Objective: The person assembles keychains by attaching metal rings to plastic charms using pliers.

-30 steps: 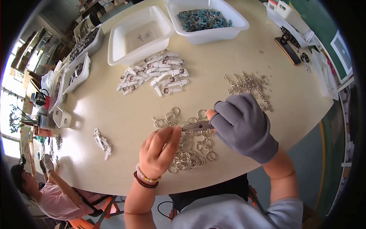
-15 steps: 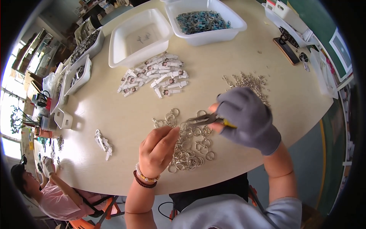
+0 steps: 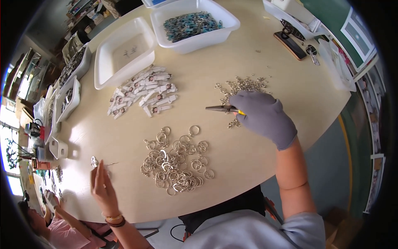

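Observation:
My right hand (image 3: 265, 116), in a grey fingerless glove, grips a pair of pliers (image 3: 219, 108) with dark jaws and a bit of yellow on the handle. The hand lies at the near edge of a pile of small silver connectors (image 3: 244, 84), the plier jaws pointing left. My bare left hand (image 3: 103, 189), with bracelets at the wrist, is at the left, fingers stretched out. It mostly covers a small group of pieces there; a silver ring part (image 3: 94, 161) shows beside the fingertips. Between the hands lies a heap of silver split rings (image 3: 178, 162).
White figure-shaped pieces (image 3: 145, 89) are piled before an open white tub (image 3: 101, 76). Another tub (image 3: 232, 30) holds blue-green parts. A phone (image 3: 290, 45) and keys (image 3: 313, 54) lie far right. At the lower left a person in pink (image 3: 68, 230) works at the same table.
My left hand has moved from the split rings leftward to the small group of pieces. My right hand has carried the pliers from the rings to the connector pile. The view has shifted.

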### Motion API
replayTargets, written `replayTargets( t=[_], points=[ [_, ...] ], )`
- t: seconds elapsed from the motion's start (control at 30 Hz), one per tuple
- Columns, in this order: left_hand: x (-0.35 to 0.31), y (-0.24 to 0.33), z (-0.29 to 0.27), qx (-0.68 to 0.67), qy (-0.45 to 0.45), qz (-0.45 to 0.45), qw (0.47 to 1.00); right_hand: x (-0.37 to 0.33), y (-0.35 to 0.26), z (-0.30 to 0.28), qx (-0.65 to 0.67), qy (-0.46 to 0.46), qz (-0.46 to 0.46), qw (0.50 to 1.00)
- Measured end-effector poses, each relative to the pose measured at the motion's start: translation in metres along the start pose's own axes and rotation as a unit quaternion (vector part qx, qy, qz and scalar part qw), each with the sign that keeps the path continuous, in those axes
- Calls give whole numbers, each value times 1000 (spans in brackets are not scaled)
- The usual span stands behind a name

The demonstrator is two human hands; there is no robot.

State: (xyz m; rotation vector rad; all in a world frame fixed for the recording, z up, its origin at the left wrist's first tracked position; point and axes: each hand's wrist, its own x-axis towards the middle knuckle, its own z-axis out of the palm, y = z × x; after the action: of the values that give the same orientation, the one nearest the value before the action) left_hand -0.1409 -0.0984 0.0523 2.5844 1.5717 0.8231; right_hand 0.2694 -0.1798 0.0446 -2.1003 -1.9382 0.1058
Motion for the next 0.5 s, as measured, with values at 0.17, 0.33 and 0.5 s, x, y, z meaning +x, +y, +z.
replayTargets(
  t=[0.17,0.33,0.5],
  points=[
    [10,-12,-4,214,4,98,972,-2,14,3,-31,34,34,998],
    [51,49,53,-90,-90,65,990,0,29,10,-14,55,61,997],
    [96,77,101,-73,-166,-5,983,3,31,22,-50,41,37,997]
  ],
)
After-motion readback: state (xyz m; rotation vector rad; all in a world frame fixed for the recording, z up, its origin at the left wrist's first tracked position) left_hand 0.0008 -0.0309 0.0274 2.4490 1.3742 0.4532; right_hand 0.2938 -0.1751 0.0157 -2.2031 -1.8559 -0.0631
